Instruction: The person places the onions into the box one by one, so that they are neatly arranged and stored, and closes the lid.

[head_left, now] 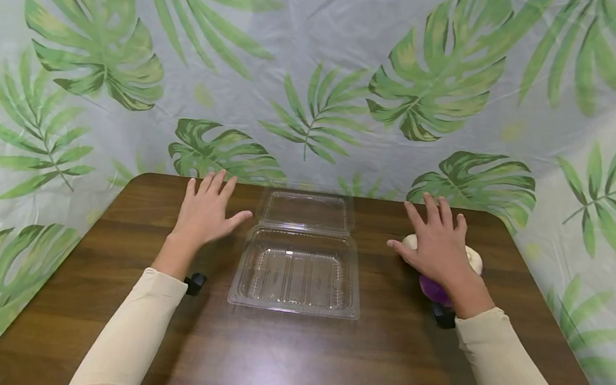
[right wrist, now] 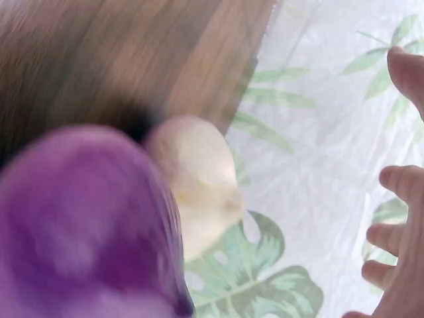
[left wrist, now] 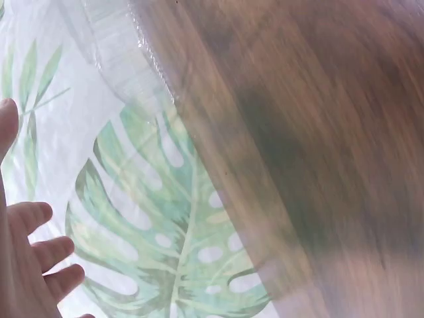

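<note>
"How are the hands?"
"The left hand [head_left: 203, 215] and the right hand [head_left: 439, 248] both have fingers spread wide, and they grip nothing."

"Where are the things?"
"Between the hands is a clear, rectangular, ribbed plastic box [head_left: 296, 274], its hinged lid [head_left: 307, 211] turned back. Beneath the right hand, which partly covers them, are a glossy purple rounded object [right wrist: 86, 212] and a smooth cream rounded one [right wrist: 199, 175]."

"And around?"
"A brown wood-grain table [head_left: 282, 361]; behind it, a creased leaf-printed cloth [head_left: 333, 29]."

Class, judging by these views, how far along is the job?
Done: the clear container stands open, its lid folded back. In hand: nothing; the left hand and right hand are spread, the right near a purple item and a pale item. Remaining: perhaps filling; the container looks empty.
</note>
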A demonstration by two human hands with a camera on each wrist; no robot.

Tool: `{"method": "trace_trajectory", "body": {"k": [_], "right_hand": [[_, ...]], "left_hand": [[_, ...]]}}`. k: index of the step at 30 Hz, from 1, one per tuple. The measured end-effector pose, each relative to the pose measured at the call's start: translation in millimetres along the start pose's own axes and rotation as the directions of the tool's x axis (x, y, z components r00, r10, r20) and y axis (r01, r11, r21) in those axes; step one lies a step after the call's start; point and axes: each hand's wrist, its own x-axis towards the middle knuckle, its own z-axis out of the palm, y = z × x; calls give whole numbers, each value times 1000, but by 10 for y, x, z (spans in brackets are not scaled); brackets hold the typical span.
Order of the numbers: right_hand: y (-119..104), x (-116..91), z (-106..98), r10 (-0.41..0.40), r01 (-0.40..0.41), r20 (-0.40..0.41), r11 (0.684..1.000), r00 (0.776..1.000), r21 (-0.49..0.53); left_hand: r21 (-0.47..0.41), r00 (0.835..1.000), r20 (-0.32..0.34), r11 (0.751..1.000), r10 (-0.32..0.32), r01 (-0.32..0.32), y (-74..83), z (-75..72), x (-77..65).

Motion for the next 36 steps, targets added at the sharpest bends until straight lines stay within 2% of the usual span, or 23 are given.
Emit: {"method": "trace_trajectory", "body": {"k": [8,10,12,14,15,17,19,21,22,26,32,36], "right_hand": [[129,-148,-196,-85,84,9,993,996,83],[186,-198,-237,-96,95,13,991,995,91],[271,-250,-270,-109,108,7,991,994,80],[386,-314,-302,-118,118,-2,991,993,66],[455,-350,-310,-124,124,-12,991,992,56],[600,-431,-320,-132,134,-37,990,991,38],[737,-519,-324,-137,138,-59,990,989,18],[847,-601,-316,-135,135,-75,991,988,-2],[886,-634,-312,-131,131,-76,991,988,-9],[957,-694,-290,-115,114,-64,993,991,-22],[948,-692,-284,-103,102,-59,994,993,-24],[962,-680,-263,-111,110,-74,994,991,-19]], "left_hand": [[7,998,34,998,57,-58,-98,-73,-109],[-34,996,4,996,87,-87,-124,-82,-169],[-138,993,-48,984,106,-112,-149,-84,-243],[-298,991,-94,947,94,-118,-171,-87,-332],[-386,991,-110,915,79,-116,-182,-87,-376],[-541,992,-118,835,41,-99,-203,-83,-453],[-635,994,-105,769,9,-73,-226,-71,-516],[-675,996,-89,735,-9,-54,-247,-53,-560],[-681,996,-83,731,-15,-46,-258,-41,-579],[-674,996,-79,738,-43,-21,-290,-1,-630],[-679,997,-69,734,-37,-19,-282,24,-640],[-641,994,-106,766,-26,-48,-250,49,-626]]}}
